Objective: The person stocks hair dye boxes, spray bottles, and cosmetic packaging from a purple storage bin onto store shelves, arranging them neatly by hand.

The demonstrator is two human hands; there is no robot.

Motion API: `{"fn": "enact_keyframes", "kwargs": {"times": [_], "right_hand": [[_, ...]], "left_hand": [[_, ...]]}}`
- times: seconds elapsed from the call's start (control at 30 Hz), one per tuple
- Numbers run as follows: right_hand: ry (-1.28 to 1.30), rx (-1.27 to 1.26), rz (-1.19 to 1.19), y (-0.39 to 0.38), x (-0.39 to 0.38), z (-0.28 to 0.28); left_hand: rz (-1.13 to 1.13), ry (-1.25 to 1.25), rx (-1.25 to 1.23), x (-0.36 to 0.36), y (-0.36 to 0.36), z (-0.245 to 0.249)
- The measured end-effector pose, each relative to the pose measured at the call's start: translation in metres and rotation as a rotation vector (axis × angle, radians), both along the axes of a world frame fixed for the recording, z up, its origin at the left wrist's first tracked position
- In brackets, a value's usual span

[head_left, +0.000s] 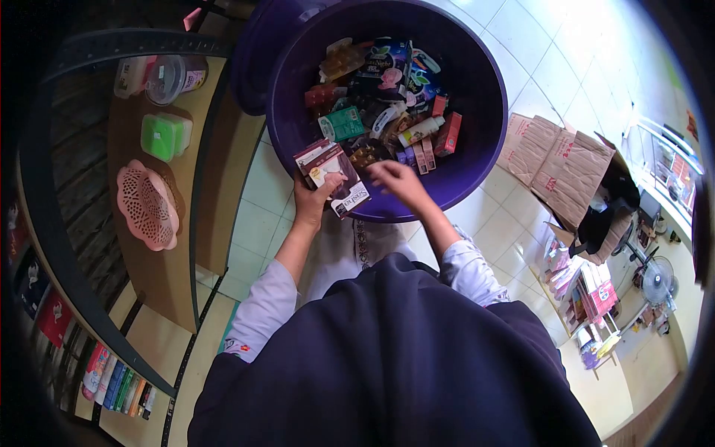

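My left hand (307, 203) grips a small maroon-and-white box (346, 192) marked "Sasha", with the thumb across its front. It is held tilted over the near left rim of a big purple tub (488, 138). Just right of the box, my right hand (402, 184) hovers above the tub's near side, fingers loosely apart and nothing visible in them. Packaged goods lie jumbled inside the tub: a green box (341, 124), a white bottle (421, 131), a red box (448, 135) and a dark pack with a pink flower (387, 71).
On the left, a shelf (160, 279) carries a pink perforated basket (149, 205), a green-and-white container (165, 136) and a clear tub (164, 80). An opened cardboard box (555, 167) stands on the tiled floor at right, near stacked packets and a fan (658, 279).
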State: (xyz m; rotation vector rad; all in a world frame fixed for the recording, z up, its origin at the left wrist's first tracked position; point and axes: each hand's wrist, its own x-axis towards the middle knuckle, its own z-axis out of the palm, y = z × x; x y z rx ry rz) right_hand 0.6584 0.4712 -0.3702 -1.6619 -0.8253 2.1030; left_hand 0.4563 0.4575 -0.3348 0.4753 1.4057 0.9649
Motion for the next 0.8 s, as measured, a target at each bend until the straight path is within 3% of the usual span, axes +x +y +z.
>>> {"fn": "enact_keyframes", "kwargs": {"times": [0.03, 0.1, 0.17, 0.33, 0.43, 0.53, 0.63, 0.8], "right_hand": [[-0.110, 0.026, -0.068, 0.000, 0.010, -0.019], [-0.666, 0.409, 0.198, 0.000, 0.038, -0.047], [-1.123, 0.438, 0.257, -0.007, 0.043, -0.052], [-1.233, 0.268, 0.457, -0.027, 0.044, -0.124], [-1.249, 0.118, 0.433, -0.010, 0.019, -0.092], [-1.407, 0.251, 0.421, -0.018, 0.011, -0.102], [-1.686, 0.507, 0.415, -0.039, 0.022, -0.159], [-1.373, 0.240, 0.440, -0.020, 0.027, -0.123]], "left_hand": [[0.007, -0.010, -0.005, -0.001, -0.001, -0.002], [0.012, -0.027, -0.012, -0.003, -0.002, 0.000], [0.005, -0.043, -0.011, -0.003, -0.002, 0.004], [0.015, -0.053, -0.032, -0.004, -0.006, 0.005], [0.013, -0.020, -0.024, -0.008, -0.010, 0.003], [0.015, -0.032, -0.017, -0.013, -0.012, 0.002], [0.021, -0.041, -0.020, -0.017, -0.014, 0.000], [0.029, -0.039, -0.011, -0.021, -0.017, 0.003]]}}
